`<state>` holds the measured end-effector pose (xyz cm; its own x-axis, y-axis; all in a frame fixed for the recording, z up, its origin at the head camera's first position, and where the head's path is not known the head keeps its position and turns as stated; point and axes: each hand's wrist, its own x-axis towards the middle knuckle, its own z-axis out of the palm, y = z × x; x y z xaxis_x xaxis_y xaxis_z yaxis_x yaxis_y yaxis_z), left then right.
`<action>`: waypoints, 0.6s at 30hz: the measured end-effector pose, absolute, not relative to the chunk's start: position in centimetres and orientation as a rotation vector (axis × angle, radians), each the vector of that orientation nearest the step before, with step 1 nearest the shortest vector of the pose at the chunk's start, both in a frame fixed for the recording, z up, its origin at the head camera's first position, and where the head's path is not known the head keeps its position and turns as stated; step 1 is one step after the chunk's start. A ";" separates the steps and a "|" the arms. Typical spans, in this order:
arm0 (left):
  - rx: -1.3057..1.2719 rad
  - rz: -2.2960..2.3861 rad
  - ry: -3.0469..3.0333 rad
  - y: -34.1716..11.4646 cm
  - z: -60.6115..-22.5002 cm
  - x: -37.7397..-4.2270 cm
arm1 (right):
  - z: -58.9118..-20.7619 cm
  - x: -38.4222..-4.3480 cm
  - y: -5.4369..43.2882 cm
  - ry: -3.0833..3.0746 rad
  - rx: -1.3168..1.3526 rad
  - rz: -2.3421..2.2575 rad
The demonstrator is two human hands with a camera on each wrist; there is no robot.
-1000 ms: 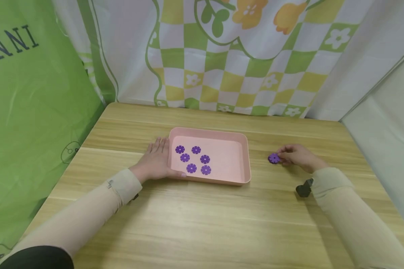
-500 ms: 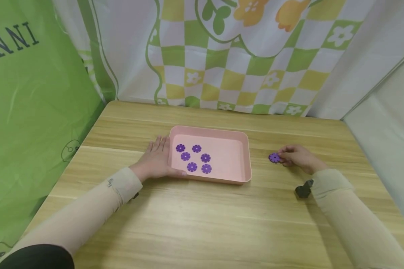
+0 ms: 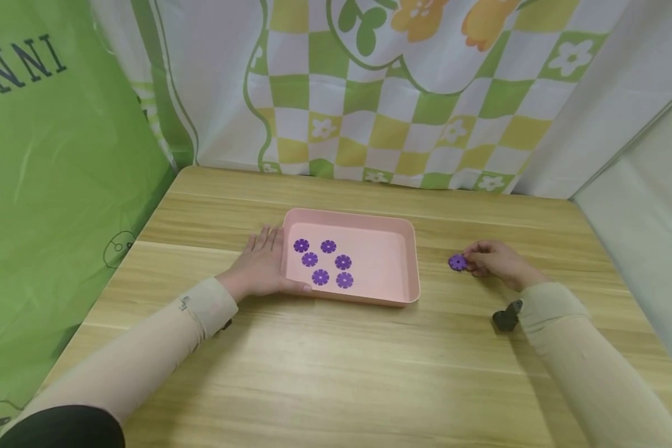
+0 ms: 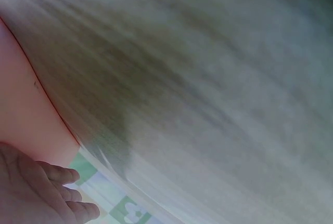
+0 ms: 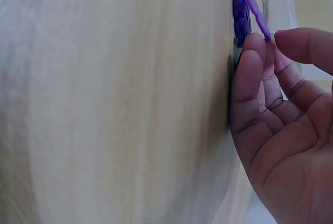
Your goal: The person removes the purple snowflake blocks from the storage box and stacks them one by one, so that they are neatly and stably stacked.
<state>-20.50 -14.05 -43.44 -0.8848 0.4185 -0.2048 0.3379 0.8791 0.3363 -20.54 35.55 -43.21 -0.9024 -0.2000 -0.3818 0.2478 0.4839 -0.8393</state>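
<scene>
A pink tray [image 3: 378,249] holds several flat purple notched discs [image 3: 343,262] toward its left side. My left hand [image 3: 260,267] rests along the tray's left end, fingers spread out straight and thumb lying at the front rim; in the left wrist view that hand [image 4: 36,190] shows beside the pink tray wall [image 4: 34,104]. To the right of the tray, my right hand [image 3: 495,260] pinches a purple notched disc [image 3: 457,262] between thumb and fingers. Seen from the right wrist, this disc [image 5: 256,14] tilts up at an angle beside more stacked purple discs [image 5: 240,18] on the table.
The wooden table [image 3: 358,367] stretches in front of the tray and to both sides. A checked curtain [image 3: 392,137] hangs behind its back edge, and green fabric [image 3: 61,186] hangs at the left. A small black device [image 3: 506,317] sits under the right wrist.
</scene>
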 end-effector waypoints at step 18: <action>0.587 0.410 2.778 -14.0 -43.6 -20.7 | -42.3 -20.8 34.1 2.664 -0.183 -0.785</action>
